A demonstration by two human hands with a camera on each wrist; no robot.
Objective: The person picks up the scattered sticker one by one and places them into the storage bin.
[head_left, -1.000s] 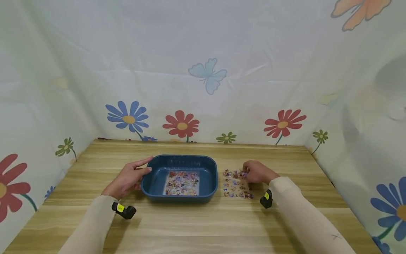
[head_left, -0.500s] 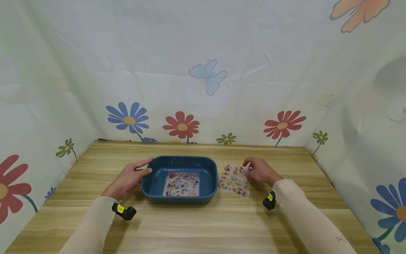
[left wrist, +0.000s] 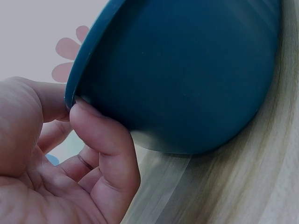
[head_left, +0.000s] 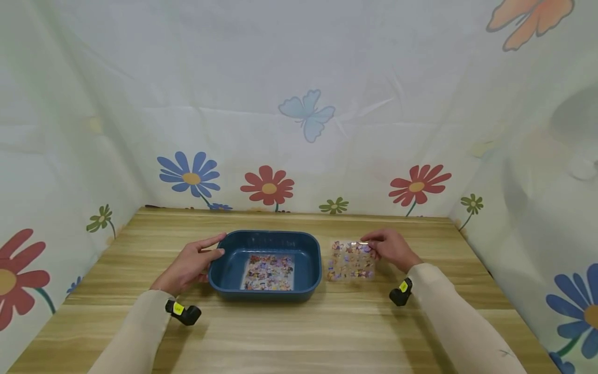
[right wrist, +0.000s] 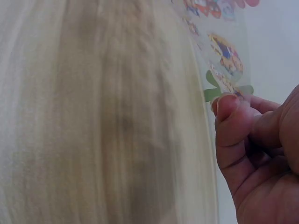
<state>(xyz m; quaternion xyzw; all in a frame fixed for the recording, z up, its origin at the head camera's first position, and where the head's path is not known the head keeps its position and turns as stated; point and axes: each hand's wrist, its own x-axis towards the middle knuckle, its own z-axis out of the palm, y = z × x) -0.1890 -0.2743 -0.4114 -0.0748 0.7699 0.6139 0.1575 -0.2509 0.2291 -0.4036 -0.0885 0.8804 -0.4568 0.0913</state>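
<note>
A dark blue rectangular basin (head_left: 268, 295) stands on the table, and my left hand (head_left: 187, 266) pinches its left rim. In the left wrist view, the thumb and a finger of that hand (left wrist: 105, 149) meet at the basin's rim (left wrist: 84, 60). Inside the basin lies a stack or sheet of colourful stickers (head_left: 268, 271). To the right of it, my right hand (head_left: 391, 249) pinches the upper right corner of a clear sticker sheet (head_left: 350, 261) printed with small cartoon figures. In the right wrist view, this sheet (right wrist: 226, 53) hangs from the fingertips, raised off the table.
The wooden table (head_left: 280, 337) has pale streaked grain. Behind it and on both sides hangs a white curtain (head_left: 355, 156) printed with flowers and butterflies. Each wrist wears a small black camera.
The clear sticker sheet has been lifted off the table by its corner. My right hand has shifted slightly up and to the right with it. The left hand and basin look unmoved.
</note>
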